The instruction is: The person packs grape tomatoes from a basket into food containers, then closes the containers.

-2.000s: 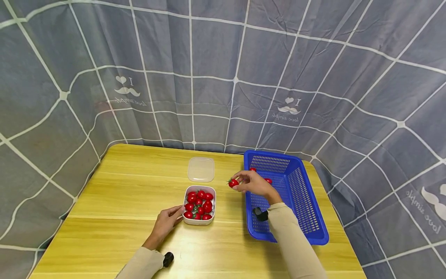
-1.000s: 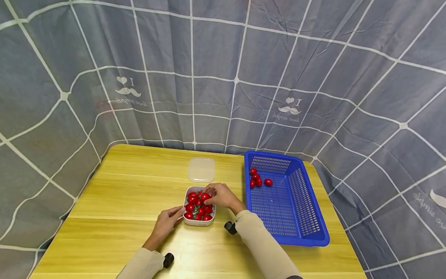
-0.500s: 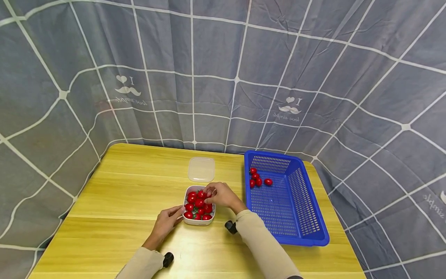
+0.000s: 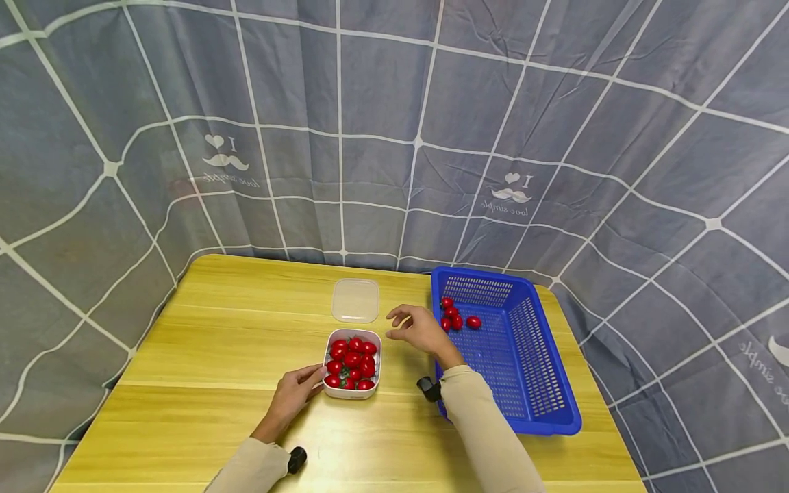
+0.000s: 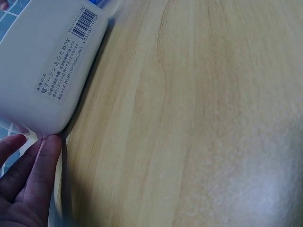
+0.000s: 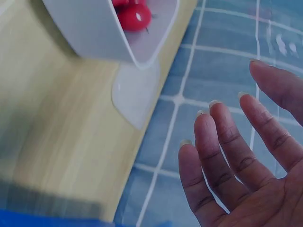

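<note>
A white plastic food container (image 4: 352, 394) filled with red cherry tomatoes (image 4: 352, 359) sits on the table. My left hand (image 4: 292, 397) rests against its near left side; in the left wrist view, nearly straight fingers (image 5: 45, 165) touch a corner of the labelled container. Between container and basket hovers my right hand (image 4: 422, 332), fingers relaxed and apart. Nothing lies within its bare palm in the right wrist view, where fingers (image 6: 222, 132) and thumb are spread. A blue plastic basket (image 4: 557, 383) on the right holds several more cherry tomatoes (image 4: 451, 315) in its far left corner.
A translucent lid (image 4: 355, 300) lies flat behind the container. The wooden table (image 4: 203, 363) ends at a grey curtain (image 4: 382, 171) with white grid lines, which hangs behind and on both sides.
My right hand carried a cherry tomato from the basket to the container, let go of it there, and has moved back right toward the basket. The left hand has stayed at the container.
</note>
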A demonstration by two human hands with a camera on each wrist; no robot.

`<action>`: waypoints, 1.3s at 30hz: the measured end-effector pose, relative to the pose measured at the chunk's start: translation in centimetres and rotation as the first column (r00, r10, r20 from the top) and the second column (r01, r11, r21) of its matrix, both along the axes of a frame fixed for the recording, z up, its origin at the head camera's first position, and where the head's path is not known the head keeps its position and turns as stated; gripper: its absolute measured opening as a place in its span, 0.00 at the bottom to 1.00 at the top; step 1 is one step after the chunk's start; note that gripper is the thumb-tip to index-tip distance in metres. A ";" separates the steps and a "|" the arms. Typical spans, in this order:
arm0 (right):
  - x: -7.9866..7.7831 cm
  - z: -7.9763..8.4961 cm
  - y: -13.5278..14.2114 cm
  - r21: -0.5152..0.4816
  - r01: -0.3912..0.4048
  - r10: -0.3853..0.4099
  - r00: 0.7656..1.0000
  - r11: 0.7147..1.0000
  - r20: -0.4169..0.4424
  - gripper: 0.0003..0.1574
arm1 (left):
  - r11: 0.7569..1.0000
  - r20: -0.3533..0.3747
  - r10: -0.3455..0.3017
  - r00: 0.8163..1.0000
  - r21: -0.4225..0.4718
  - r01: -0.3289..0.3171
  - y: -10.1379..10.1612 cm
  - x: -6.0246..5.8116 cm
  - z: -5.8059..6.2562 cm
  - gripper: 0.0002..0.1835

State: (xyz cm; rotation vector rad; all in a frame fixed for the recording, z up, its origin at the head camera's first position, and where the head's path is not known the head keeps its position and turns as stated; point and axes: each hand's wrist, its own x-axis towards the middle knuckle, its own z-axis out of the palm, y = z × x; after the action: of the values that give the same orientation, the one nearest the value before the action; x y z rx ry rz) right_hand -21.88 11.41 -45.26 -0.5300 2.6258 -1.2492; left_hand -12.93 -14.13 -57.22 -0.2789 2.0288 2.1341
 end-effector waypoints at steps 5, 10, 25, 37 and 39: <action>-0.2 0.4 1.7 -0.026 0.103 -0.103 0.995 0.994 0.016 0.16 | 1.000 -0.002 0.007 1.000 0.000 -0.007 0.0 0.0 -0.1 0.22; -0.5 0.3 3.5 -0.070 0.159 -0.160 0.987 0.985 -0.008 0.17 | 1.000 -0.003 0.003 1.000 -0.003 -0.003 0.0 0.0 -0.1 0.22; -2.1 -1.4 9.1 -0.242 0.367 -0.358 0.930 0.898 0.083 0.21 | 1.000 0.001 0.022 1.000 -0.018 -0.022 0.1 0.1 0.0 0.23; -3.2 -4.9 10.5 -0.132 0.453 -0.435 0.889 0.882 0.144 0.24 | 1.000 -0.004 0.011 1.000 -0.016 -0.011 0.0 0.0 0.0 0.23; -3.3 -5.4 10.7 -0.110 0.451 -0.434 0.889 0.886 0.148 0.23 | 1.000 -0.003 0.009 1.000 -0.022 -0.009 0.0 0.0 0.0 0.23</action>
State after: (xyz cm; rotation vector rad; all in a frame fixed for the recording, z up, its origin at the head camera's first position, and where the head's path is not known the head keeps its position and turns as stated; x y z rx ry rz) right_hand -25.20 22.08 -50.69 0.1453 2.6533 -1.5451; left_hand -12.90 -14.15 -57.26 -0.2892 2.0578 2.1197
